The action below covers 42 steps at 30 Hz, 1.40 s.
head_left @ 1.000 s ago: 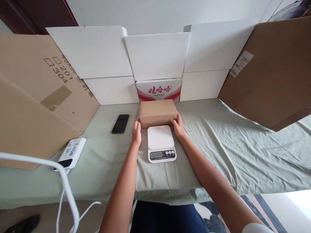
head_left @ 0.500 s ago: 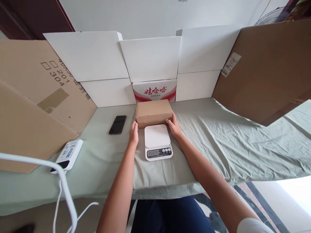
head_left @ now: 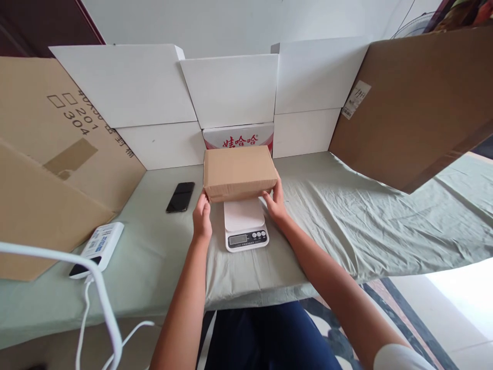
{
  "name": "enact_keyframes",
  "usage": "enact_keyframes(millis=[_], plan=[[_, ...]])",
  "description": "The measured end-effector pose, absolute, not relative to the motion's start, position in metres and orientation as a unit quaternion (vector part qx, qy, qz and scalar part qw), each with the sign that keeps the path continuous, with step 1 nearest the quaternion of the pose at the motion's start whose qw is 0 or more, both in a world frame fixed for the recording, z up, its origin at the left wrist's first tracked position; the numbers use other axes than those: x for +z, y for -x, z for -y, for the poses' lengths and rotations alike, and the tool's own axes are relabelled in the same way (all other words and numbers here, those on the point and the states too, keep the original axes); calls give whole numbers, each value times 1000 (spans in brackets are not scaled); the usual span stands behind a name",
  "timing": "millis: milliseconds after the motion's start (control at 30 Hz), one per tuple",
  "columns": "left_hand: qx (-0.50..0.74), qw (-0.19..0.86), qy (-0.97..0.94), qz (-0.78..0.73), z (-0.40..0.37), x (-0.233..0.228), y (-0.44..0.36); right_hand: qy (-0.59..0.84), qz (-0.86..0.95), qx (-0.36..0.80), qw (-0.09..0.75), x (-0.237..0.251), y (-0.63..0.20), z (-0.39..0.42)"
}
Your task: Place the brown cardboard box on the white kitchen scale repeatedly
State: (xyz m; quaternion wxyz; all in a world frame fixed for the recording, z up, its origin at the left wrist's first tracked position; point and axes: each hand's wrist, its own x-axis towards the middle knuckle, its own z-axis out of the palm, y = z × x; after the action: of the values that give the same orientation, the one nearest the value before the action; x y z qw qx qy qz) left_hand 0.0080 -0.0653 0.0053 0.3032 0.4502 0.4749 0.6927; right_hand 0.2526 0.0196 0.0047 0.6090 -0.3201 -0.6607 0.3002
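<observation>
- The left hand (head_left: 202,220) grips the lower left corner of a closed brown cardboard box (head_left: 239,172), fingers curled onto its side and underside.
- The right hand (head_left: 274,201) holds the box's lower right corner in the same way, thumb up against the near face.
- The box is sealed, so its contents cannot be seen; it hangs in both hands above the far part of a white kitchen scale (head_left: 245,224), and whether it touches the platform cannot be told.
- The scale sits on a pale green cloth (head_left: 346,221) covering the table, its display and buttons facing the person.
- Behind the box stands a white carton with red lettering (head_left: 239,139), partly hidden by it, flanked by white cardboard panels (head_left: 127,87).
- A dark phone (head_left: 180,197) lies flat on the cloth left of the box, well apart from it.
- A white power bank (head_left: 98,247) rests near the table's left front edge, with a white cable (head_left: 82,329) trailing below.
- Large brown cardboard sheets (head_left: 416,103) lean at both sides.
</observation>
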Motion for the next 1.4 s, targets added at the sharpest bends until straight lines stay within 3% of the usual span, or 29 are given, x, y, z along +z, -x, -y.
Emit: enact_keyframes(millis=[300, 867, 1033, 1400], plan=[[684, 303, -429, -507, 150, -28, -14, 329, 701, 285, 565, -15, -281, 51], [677, 303, -427, -518, 143, -27, -14, 348, 679, 297, 574, -11, -280, 50], [718, 250, -421, -495, 141, -16, -18, 385, 618, 279, 626, -12, -284, 44], [735, 272, -381, -491, 135, -18, -16, 401, 391, 445, 699, -13, -292, 11]])
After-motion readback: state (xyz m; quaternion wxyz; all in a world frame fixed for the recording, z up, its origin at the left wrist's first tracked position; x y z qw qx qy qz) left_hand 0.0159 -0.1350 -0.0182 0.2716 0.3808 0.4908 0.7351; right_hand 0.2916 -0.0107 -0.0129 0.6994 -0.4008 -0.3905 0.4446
